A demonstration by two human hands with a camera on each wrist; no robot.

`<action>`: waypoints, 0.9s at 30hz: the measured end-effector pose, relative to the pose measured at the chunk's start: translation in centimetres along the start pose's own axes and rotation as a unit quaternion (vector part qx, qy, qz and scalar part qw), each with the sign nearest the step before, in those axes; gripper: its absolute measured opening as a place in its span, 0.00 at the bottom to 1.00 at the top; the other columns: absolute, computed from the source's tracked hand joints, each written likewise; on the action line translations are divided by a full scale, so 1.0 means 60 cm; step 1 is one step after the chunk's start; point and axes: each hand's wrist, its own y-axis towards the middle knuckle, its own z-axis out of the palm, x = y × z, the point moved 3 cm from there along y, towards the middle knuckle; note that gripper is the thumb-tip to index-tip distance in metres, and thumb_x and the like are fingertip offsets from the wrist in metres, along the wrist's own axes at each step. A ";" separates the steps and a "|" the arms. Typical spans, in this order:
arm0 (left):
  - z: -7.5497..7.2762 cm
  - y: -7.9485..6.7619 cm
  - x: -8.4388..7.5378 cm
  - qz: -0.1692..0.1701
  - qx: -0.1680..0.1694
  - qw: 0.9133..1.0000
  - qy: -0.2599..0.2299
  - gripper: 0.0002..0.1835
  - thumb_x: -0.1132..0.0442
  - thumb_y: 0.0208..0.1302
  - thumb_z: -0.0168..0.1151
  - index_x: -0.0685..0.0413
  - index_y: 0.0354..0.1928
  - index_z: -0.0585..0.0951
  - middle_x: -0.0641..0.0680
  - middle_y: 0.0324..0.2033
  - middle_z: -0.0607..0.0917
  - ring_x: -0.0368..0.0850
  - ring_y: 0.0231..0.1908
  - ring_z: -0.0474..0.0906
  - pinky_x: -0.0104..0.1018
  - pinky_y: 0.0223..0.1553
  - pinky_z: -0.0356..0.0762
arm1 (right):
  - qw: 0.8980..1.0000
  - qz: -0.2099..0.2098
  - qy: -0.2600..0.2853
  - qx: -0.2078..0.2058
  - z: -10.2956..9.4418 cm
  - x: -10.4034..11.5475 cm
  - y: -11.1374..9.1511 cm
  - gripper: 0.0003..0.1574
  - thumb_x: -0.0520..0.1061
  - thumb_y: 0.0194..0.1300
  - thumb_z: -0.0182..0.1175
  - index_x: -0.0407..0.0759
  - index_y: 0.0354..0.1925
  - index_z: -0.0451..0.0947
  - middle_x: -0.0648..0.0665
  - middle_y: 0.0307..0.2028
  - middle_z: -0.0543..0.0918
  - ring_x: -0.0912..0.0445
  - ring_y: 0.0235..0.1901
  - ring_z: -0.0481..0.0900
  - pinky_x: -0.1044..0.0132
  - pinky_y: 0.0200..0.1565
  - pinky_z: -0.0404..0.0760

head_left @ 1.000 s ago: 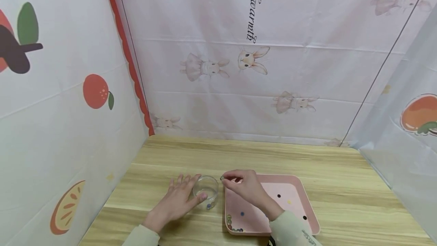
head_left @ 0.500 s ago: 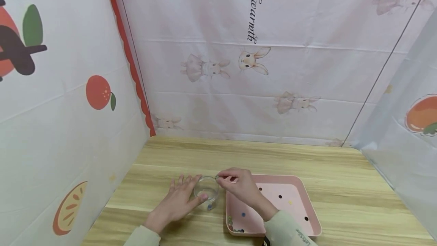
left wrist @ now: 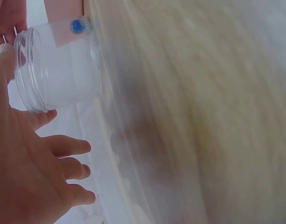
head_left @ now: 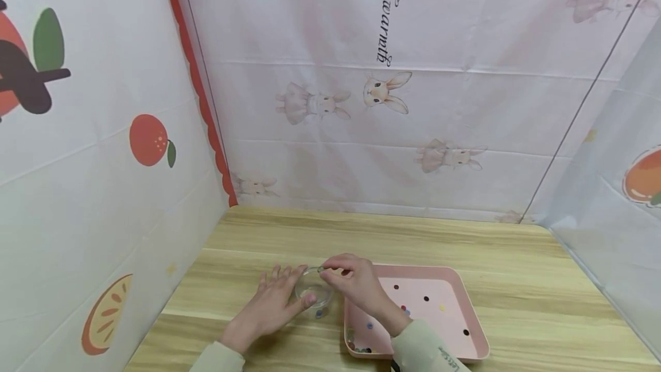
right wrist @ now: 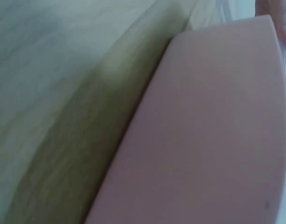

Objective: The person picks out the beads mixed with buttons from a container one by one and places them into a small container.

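A clear round jar [head_left: 326, 298] stands on the table. My left hand [head_left: 267, 305] steadies it, thumb and forefinger on opposite sides of the rim, the other fingers spread. At the jar's bottom lies a clear marble with a blue centre [left wrist: 77, 26]. Over the jar's rim, my right hand [head_left: 360, 286] pinches a small glass marble [head_left: 321, 269] between thumb and fingertips. The pink tray [head_left: 448, 274] sits right of the jar, partly beneath the right forearm. Several marbles [head_left: 363, 350] cluster in its near left corner.
Small black pieces [head_left: 426, 298], a yellow one [head_left: 442, 307] and a blue one [head_left: 370, 326] lie scattered in the tray. The wooden table [head_left: 392, 234] meets printed cloth walls at the back and sides. The tray's side [right wrist: 203, 116] fills much of the right wrist view.
My right hand has moved left from the tray's edge to over the jar's rim, carrying the marble. The left hand stays on the jar.
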 end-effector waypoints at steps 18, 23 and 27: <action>0.005 -0.007 -0.008 -0.003 0.007 1.000 0.000 0.44 0.29 0.77 0.47 0.45 0.84 0.59 0.72 0.78 0.61 0.79 0.80 0.46 0.80 0.76 0.35 | 0.999 0.014 -0.032 0.028 0.020 -0.026 -0.011 0.15 0.53 0.69 0.72 0.46 0.48 0.91 0.42 0.57 0.87 0.48 0.60 0.78 0.46 0.58 0.82; 0.005 -0.005 -0.009 -0.002 0.006 1.000 0.000 0.44 0.28 0.76 0.46 0.46 0.84 0.59 0.73 0.78 0.62 0.79 0.80 0.46 0.80 0.76 0.35 | 0.999 0.007 -0.043 0.028 0.022 -0.027 -0.012 0.13 0.51 0.68 0.73 0.46 0.46 0.91 0.42 0.57 0.87 0.48 0.60 0.77 0.55 0.56 0.81; 0.005 -0.004 -0.010 -0.003 0.006 1.000 -0.001 0.45 0.28 0.76 0.47 0.46 0.84 0.59 0.73 0.78 0.62 0.79 0.80 0.46 0.80 0.76 0.35 | 0.998 0.003 -0.051 0.032 0.023 -0.027 -0.012 0.14 0.51 0.68 0.72 0.45 0.46 0.91 0.42 0.58 0.87 0.49 0.61 0.77 0.55 0.59 0.80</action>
